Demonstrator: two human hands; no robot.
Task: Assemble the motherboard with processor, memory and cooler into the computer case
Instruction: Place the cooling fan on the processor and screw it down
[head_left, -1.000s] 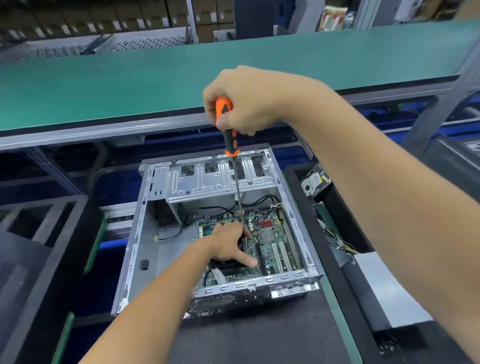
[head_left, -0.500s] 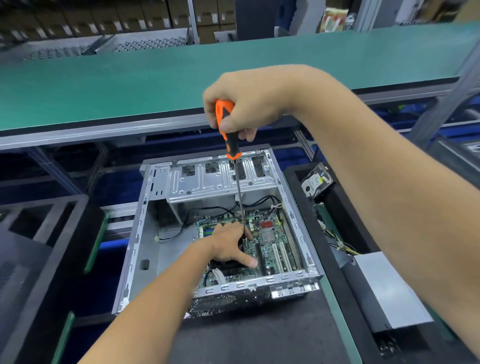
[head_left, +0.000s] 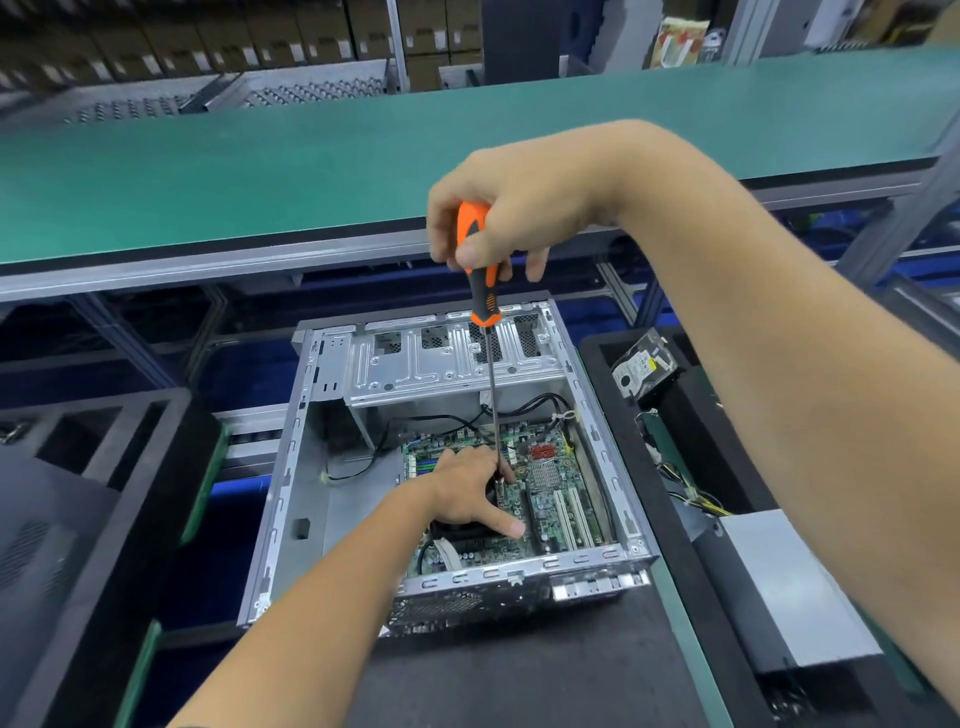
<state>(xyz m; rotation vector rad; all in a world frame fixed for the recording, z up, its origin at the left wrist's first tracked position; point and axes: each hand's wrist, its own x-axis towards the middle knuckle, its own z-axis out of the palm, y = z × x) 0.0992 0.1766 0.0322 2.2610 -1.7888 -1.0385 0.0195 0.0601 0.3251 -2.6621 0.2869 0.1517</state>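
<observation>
The motherboard (head_left: 550, 483) lies flat in the floor of the open computer case (head_left: 291, 467), toward its right side, with the dark cooler (head_left: 457, 532) on it, mostly hidden under the left hand (head_left: 467, 493). That hand rests on the cooler, thumb stretched out toward the board's slots, fingertips beside the lower end of the screwdriver (head_left: 485, 312). The right hand (head_left: 509, 208) has its grip pressed round the orange handle, thumb across the front, holding the long shaft nearly upright with the tip down at the board beside the cooler.

The step looks like driving a fixing screw at the cooler's edge. To do it well, the shaft should stand square over the screw head, the left fingers steadying the tip so it cannot skid across the board's small parts; press lightly and stop when snug. Whether the tip sits in a screw head cannot be told.

The case also holds black cables (head_left: 441, 418) looping behind the board and a perforated metal drive cage (head_left: 447, 353) across its far end. Just to the right, a black tray (head_left: 597, 348) carries a hard drive (head_left: 641, 366) leaning in a slot, a bundle of coloured wires (head_left: 696, 501), and a grey box (head_left: 789, 587), likely a power supply. Beyond stretches the green worktop (head_left: 260, 166).
</observation>
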